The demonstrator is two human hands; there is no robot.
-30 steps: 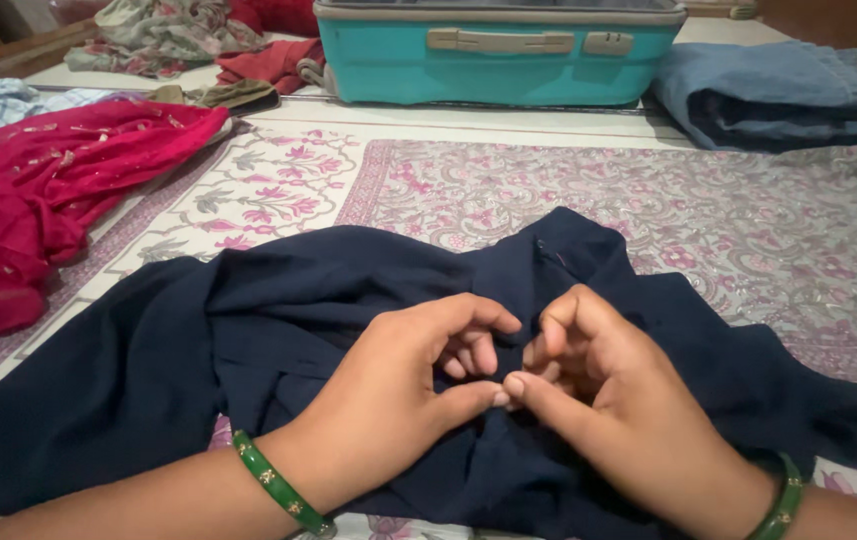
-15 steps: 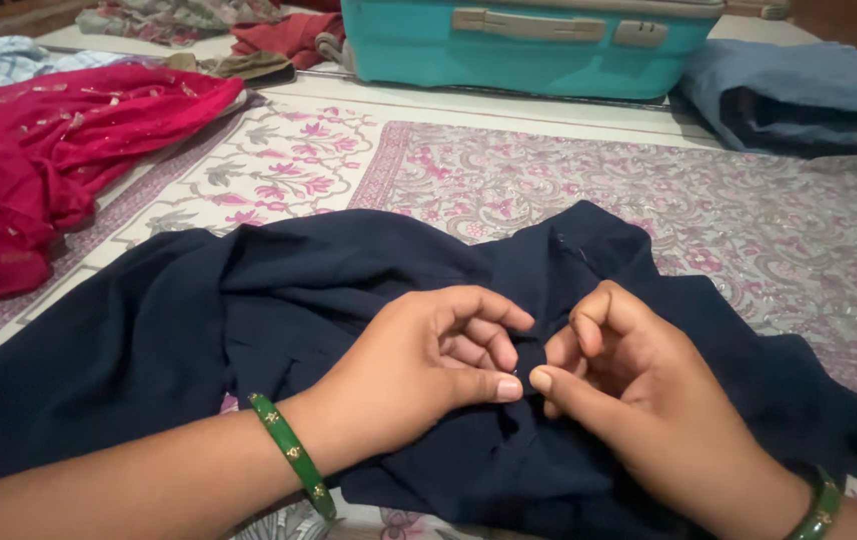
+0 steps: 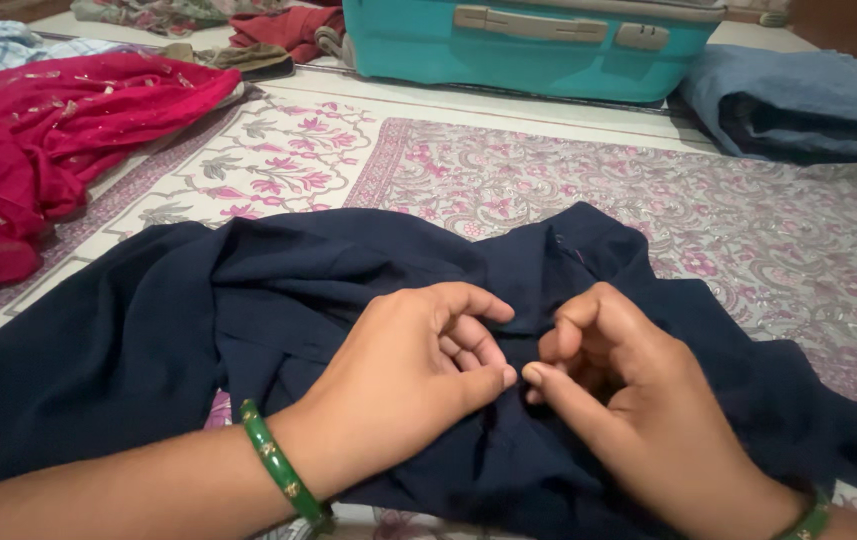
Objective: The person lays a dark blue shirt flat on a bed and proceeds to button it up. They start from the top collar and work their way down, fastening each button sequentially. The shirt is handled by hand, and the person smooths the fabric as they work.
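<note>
Near the middle of the navy garment [image 3: 248,330], both hands are working close together, thumbs almost touching. The left hand [image 3: 403,375] is curling its fingers into a fold of the dark cloth, and the right hand [image 3: 618,400] is pinching the same bunched spot with fingers drawn in narrow; whatever small part sits between the fingertips is hidden. The garment is lying crumpled on a flowered bedsheet [image 3: 568,190], with a red dress [image 3: 38,150] to its left, a teal suitcase [image 3: 528,50] beyond it and a folded blue pile [image 3: 798,105] beyond it to the right.

As a judgement, the risk is in how little cloth the hands are gripping: the thin, slippery fabric could slide out of the pinch, or a second layer could be getting caught in it unnoticed. Pulling hard at that one point could also be straining a seam, and the green bangle [image 3: 278,475] could be snagging on the folds.
</note>
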